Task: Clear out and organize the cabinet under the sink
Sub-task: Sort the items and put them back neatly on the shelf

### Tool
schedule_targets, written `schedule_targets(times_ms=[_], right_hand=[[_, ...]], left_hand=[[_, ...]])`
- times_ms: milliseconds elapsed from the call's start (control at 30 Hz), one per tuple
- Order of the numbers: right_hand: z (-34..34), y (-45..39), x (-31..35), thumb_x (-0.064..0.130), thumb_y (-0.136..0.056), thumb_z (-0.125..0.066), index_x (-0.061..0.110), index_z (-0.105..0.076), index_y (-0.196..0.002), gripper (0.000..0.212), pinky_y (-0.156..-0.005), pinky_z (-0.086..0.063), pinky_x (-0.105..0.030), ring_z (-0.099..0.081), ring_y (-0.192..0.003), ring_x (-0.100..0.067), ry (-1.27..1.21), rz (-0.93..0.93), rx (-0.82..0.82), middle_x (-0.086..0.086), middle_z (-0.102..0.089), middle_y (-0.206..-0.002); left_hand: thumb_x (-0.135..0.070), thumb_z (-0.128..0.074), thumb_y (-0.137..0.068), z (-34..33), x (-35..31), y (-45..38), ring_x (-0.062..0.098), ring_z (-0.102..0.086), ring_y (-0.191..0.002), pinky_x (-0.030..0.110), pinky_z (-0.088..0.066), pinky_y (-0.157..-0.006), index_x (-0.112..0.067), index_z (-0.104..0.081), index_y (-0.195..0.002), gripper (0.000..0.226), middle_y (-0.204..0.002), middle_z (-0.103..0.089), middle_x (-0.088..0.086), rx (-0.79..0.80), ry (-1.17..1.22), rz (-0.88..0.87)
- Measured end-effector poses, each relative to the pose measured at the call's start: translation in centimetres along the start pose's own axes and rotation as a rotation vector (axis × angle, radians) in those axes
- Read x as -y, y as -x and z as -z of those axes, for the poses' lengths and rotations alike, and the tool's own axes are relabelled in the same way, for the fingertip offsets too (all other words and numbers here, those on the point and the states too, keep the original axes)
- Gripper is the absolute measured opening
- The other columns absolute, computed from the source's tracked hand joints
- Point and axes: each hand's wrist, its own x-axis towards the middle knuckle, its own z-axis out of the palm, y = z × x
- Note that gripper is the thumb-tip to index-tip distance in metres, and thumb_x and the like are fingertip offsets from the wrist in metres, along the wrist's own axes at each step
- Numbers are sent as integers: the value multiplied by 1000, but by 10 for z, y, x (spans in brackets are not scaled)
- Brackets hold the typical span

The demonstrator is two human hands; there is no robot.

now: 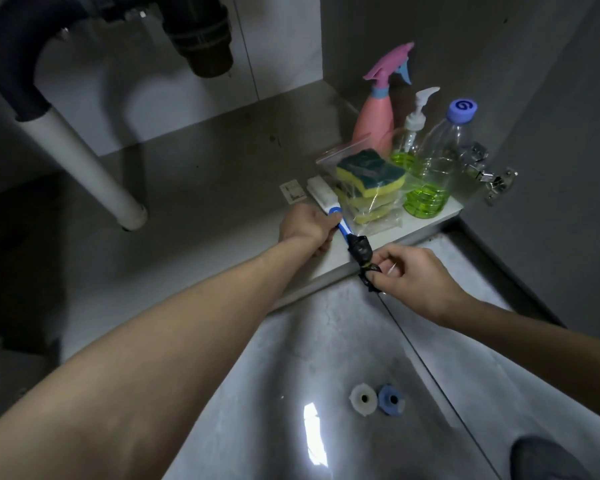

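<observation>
Left hand (305, 228) fingers curled round blue-and-white brush (329, 202) handle at cabinet floor (194, 188) front edge. Right hand (409, 271) pinches black strap (362, 256) on handle end. Bagged sponges (371, 174), green-liquid bottles (430, 168), pink sprayer (378, 112) just behind, at right wall.

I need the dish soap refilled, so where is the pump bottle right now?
In the head view, the pump bottle stands at the cabinet's right rear corner, between the pink spray bottle and the purple-capped clear bottle, behind the bagged sponges.
</observation>
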Motion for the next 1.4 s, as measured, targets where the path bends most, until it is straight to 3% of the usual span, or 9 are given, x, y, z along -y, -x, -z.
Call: schedule_targets(times_ms=[167, 300, 400, 567, 833, 1000, 1100, 1200, 1400], right_hand=[[-24, -14, 35, 31, -80, -74, 23, -65, -83, 12, -64, -47, -29, -54, -60, -10, 46, 45, -89, 1, -61, -67], [-39, -46, 72, 36, -84, -65, 27, -53, -78, 16, -63, -41, -32, -58, -75, -29, 375, 88, -116, 0, -59, -74], [-47, -68, 93, 34, -89, -63, 17, -64, -97, 19, -64, -44, -33, -62, -83, -35, 634, 87, -120, -10, -63, -85], [-58, -77, 93, 35, -95, -60, 11, -64, -108, 28, -71, -43, -37, -65, -96, -37, 854, 61, -72, -16, -68, -103], [-53, -45, 77, 39, -91, -63, 12, -46, -128, 49, -75, -50, -41, -60, -98, -34, 566, 85, -108, -13, -52, -124], [-59, 39, 30, 38, -91, -50, 31, -45, -112, 23, -62, -35, -14, -51, -77, 11, 224, 160, -74, 14, -49, -105], [-60, 87, -15, 22, -92, -52, 28, -49, -104, 14, -64, -46, -20, -56, -80, 0, 183, 122, 46, 11, -54, -95], [-59, 116, -53, 5, -77, -62, 28, -48, -97, 34, -69, -49, -30, -51, -84, -5, 229, 11, 106, 11, -51, -94], [-63, 141, -83, 25, -68, -62, 26, -47, -112, 46, -78, -40, -11, -46, -97, -5, 167, -130, 269, 13, -45, -108]], left_hand=[[-48, -43, -85, 52, 18, 18, 31, -72, -81, 41, -60, -75, -18, -73, -84, 43, -80, -76, 5, -122, -205, -95], [-48, -40, -85, 95, 58, 54, 25, -67, -77, 39, -57, -71, -25, -66, -82, 35, -77, -70, -4, -152, -480, -308], [-46, -43, -87, 107, 87, 83, 26, -65, -75, 36, -52, -65, -27, -63, -85, 27, -76, -68, -4, -169, -544, -403], [-37, -46, -90, 95, 116, 126, 19, -64, -69, 32, -50, -63, -26, -62, -89, 20, -77, -68, -9, 27, -558, -568], [-50, -52, -90, 45, 132, 143, 16, -64, -91, 33, -53, -79, -33, -60, -106, 24, -102, -68, -12, 360, -624, -468], [-49, -54, -88, 11, 142, 147, 7, -60, -100, 24, -44, -79, -43, -53, -116, 29, -115, -58, -22, 472, -611, -471], [-55, -55, -84, -12, 143, 151, 9, -58, -98, 25, -43, -75, -43, -49, -118, 36, -115, -52, -16, 549, -665, -484], [-61, -62, -77, -36, 141, 156, 5, -52, -85, 24, -38, -68, -43, -46, -109, 40, -106, -46, -15, 621, -630, -462], [-37, -73, -76, -61, 149, 168, 15, -56, -90, 36, -50, -78, -30, -49, -104, 38, -109, -49, -7, 641, -543, -446]])
